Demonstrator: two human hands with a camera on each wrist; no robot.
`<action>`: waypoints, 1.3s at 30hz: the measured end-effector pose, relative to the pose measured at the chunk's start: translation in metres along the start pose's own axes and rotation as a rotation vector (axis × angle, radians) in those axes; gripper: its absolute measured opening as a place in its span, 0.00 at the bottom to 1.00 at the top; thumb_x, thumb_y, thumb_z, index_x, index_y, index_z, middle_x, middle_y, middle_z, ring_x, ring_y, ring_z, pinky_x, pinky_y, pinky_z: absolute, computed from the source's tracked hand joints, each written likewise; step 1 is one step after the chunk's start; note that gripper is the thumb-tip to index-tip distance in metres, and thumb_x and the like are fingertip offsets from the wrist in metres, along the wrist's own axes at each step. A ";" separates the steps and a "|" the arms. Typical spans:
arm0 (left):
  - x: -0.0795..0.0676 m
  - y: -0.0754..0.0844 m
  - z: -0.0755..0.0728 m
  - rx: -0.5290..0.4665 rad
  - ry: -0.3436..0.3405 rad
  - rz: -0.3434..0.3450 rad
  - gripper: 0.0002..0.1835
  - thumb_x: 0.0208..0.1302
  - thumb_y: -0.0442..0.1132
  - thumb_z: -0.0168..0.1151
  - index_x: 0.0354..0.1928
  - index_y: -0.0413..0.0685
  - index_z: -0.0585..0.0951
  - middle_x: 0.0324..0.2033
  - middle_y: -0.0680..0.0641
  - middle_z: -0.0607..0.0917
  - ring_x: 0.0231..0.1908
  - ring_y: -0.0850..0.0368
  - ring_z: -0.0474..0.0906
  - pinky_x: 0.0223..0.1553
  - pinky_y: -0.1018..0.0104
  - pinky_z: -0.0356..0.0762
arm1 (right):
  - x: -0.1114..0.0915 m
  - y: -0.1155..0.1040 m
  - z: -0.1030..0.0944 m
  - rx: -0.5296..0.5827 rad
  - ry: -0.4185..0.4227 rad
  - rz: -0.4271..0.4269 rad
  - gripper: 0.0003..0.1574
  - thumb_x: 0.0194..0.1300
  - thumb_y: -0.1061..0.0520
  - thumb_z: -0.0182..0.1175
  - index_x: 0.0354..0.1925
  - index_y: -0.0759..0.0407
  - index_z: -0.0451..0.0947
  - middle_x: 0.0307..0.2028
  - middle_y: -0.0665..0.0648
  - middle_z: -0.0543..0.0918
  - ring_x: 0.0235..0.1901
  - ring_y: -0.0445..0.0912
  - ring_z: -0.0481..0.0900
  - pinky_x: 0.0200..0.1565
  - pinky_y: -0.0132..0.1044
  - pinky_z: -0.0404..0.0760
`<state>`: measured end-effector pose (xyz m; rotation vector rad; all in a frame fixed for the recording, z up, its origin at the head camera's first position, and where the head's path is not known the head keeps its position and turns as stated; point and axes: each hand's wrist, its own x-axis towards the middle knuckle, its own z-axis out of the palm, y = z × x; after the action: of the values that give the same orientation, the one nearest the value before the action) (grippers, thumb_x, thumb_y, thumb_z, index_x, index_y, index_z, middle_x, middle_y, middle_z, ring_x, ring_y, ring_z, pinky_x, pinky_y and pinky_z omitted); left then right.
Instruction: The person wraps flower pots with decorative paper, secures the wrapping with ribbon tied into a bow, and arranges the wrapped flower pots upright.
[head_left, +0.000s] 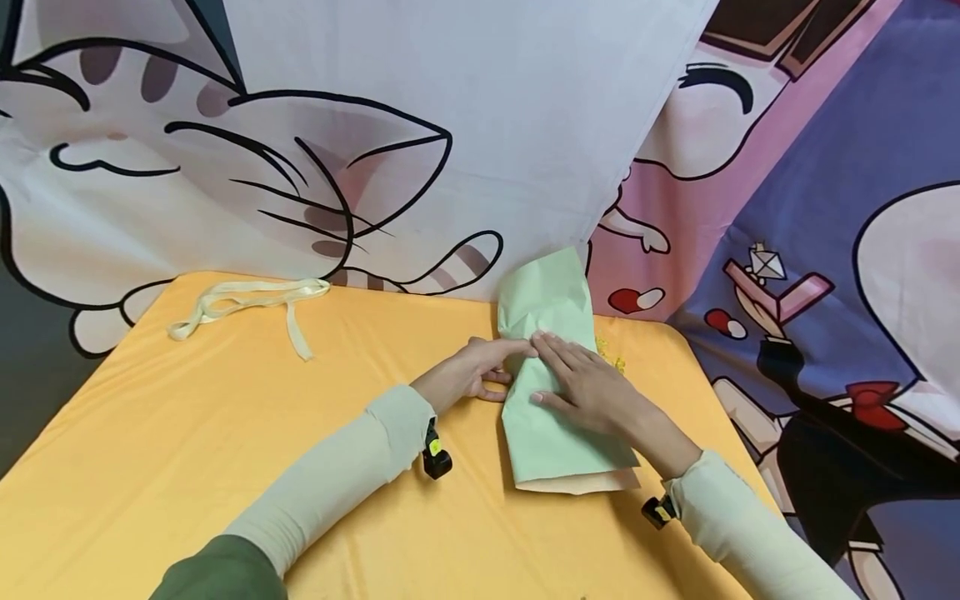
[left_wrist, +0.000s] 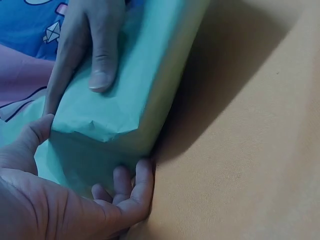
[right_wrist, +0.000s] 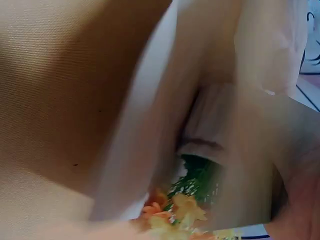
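Note:
A light green paper wrap with a pale inner side lies on the table, boxy with creased edges. My right hand rests on its upper face, fingers extended. From the left side, my left hand touches it, a fingertip pressing at a crease near the right fingertips. In the left wrist view, other fingers of the left hand lie against the folded end of the green paper. Blurred in the right wrist view is the paper's open end; what it encloses is unclear.
Yellow and orange flowers with green leaves lie beside the paper, mostly hidden behind it in the head view. A cream ribbon is at the back left of the yellow-covered table. Cartoon-printed cloths hang behind.

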<state>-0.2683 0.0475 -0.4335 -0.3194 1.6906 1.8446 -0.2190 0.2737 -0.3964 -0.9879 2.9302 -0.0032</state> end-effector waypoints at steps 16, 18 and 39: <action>0.002 -0.001 -0.003 0.027 -0.007 -0.007 0.59 0.56 0.55 0.85 0.83 0.42 0.62 0.75 0.33 0.74 0.62 0.42 0.81 0.59 0.43 0.92 | 0.001 0.014 0.013 0.052 0.013 0.026 0.80 0.67 0.23 0.75 0.93 0.56 0.44 0.92 0.60 0.53 0.91 0.60 0.53 0.88 0.67 0.55; 0.002 -0.001 -0.002 0.033 -0.007 -0.011 0.60 0.56 0.55 0.85 0.83 0.42 0.60 0.74 0.34 0.74 0.62 0.42 0.81 0.59 0.44 0.92 | 0.004 0.011 0.000 0.075 0.014 0.028 0.78 0.63 0.22 0.78 0.91 0.57 0.53 0.90 0.61 0.61 0.88 0.63 0.60 0.86 0.71 0.59; -0.002 0.000 -0.001 0.026 -0.025 -0.005 0.60 0.57 0.54 0.83 0.85 0.46 0.59 0.78 0.33 0.70 0.63 0.43 0.80 0.58 0.46 0.92 | 0.039 0.006 -0.028 -0.032 -0.225 0.085 0.80 0.59 0.30 0.84 0.92 0.52 0.52 0.87 0.62 0.67 0.77 0.70 0.76 0.76 0.66 0.77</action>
<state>-0.2672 0.0464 -0.4322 -0.2882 1.6942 1.8145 -0.2552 0.2543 -0.3702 -0.8075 2.7704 0.1486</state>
